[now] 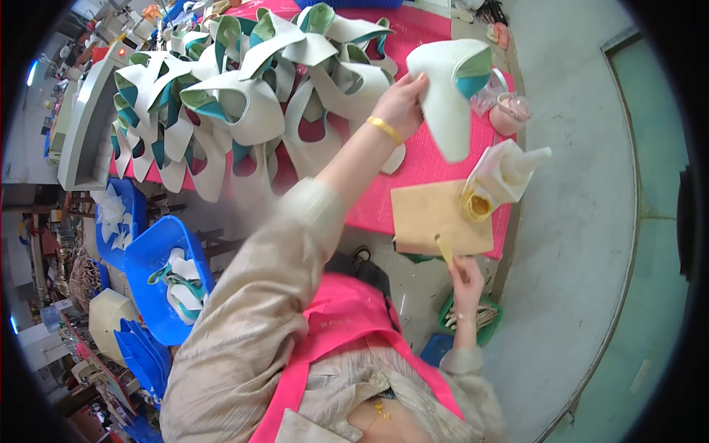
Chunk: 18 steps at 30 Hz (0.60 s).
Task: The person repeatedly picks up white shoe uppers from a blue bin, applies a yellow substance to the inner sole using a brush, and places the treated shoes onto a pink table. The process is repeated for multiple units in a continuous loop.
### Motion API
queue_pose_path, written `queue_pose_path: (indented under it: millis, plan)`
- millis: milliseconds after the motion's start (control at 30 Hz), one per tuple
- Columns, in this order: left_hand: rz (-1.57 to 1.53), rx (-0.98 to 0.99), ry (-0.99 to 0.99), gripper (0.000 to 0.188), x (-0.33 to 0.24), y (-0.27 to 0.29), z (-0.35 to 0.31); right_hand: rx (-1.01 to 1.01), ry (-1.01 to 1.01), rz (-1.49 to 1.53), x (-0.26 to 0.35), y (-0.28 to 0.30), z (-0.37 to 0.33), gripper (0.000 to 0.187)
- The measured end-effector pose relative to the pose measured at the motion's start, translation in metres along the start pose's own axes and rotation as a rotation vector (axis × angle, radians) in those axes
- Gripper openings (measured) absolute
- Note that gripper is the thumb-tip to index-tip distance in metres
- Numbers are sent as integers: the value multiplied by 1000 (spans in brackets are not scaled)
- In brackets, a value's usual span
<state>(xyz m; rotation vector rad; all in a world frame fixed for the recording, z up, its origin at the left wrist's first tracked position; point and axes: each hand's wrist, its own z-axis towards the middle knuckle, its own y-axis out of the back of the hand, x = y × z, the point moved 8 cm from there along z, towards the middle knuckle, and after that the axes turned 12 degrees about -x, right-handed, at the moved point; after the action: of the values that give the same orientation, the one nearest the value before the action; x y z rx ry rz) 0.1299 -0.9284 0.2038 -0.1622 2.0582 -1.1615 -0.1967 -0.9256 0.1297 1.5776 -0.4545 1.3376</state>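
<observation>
My left hand (pixel 402 103), its arm stretched across the table, grips a white shoe upper (pixel 447 96) lined in green and teal at the opening. The upper is held up with its pointed end downward. Lower right, my right hand (pixel 467 277) pinches a yellowish flat stick or brush (pixel 445 251), whose tip is over or on a tan board (pixel 425 214); I cannot tell which. On the board's right side is a small pot with yellow-brown residue (pixel 478 207), next to a white plastic bottle with a nozzle (pixel 509 170).
Many more white shoe uppers (pixel 244 107) are heaped on the pink table (pixel 369 210). A pinkish cup (pixel 509 114) stands at its right edge. Blue bins (pixel 144 277) sit at the left. Below my right hand is a green basket (pixel 489 332); a pale wall (pixel 576 199) runs along the right.
</observation>
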Motion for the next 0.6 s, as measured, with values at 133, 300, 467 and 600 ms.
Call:
queue_pose_path:
  millis: [133,300,467,600]
  plan:
    - [-315,-2,-98,22,12,-5,132,-15,-20,-127,-13,24,-23,16]
    - [-483,-493,53,35,105,107,248,89,-109,-182,-27,10,-73,17]
    - [-242,-533,35,52,111,146,235,185,-107,-130,-10,-21,-78,16]
    - [-28,-230,110,35,73,99,103,181,-3,-76,2,-42,-59,11]
